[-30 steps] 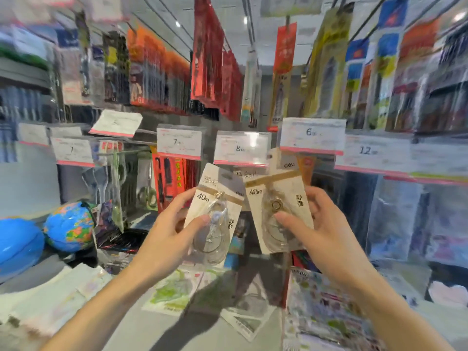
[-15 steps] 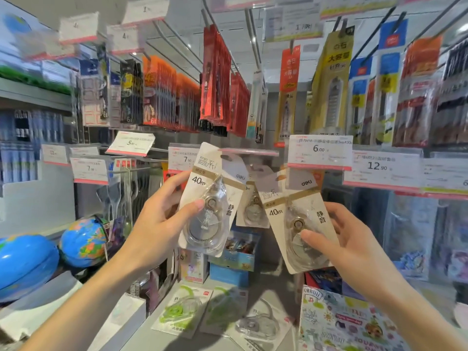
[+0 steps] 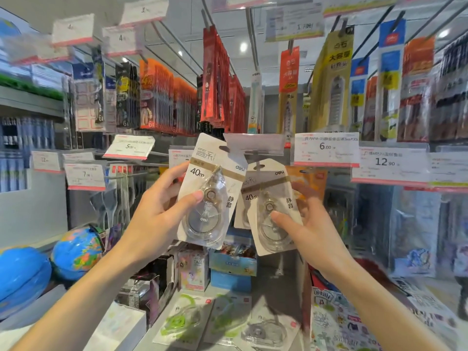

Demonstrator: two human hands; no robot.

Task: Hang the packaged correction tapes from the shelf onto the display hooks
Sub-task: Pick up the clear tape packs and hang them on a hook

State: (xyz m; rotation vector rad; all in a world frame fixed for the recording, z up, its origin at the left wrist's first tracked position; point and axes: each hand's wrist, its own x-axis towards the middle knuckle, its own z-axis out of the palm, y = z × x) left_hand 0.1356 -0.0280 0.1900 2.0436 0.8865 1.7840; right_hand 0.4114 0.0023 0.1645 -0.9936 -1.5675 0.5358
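Both hands full. Left hand (image 3: 162, 214) pinches a correction tape pack (image 3: 211, 191), its hang hole just under the hook's blank tag (image 3: 254, 145); right hand (image 3: 304, 224) grips a second pack (image 3: 272, 206). I'd level the left pack's hole, then slide it on.

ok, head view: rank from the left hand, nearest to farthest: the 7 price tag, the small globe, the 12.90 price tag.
From the left hand:
1. 7 price tag, up and to its left.
2. Small globe, lower left on the shelf; close to the 7 tag in distance, so ranks 1 and 2 are nearly tied.
3. 12.90 price tag, far across on the right, clearly farthest.
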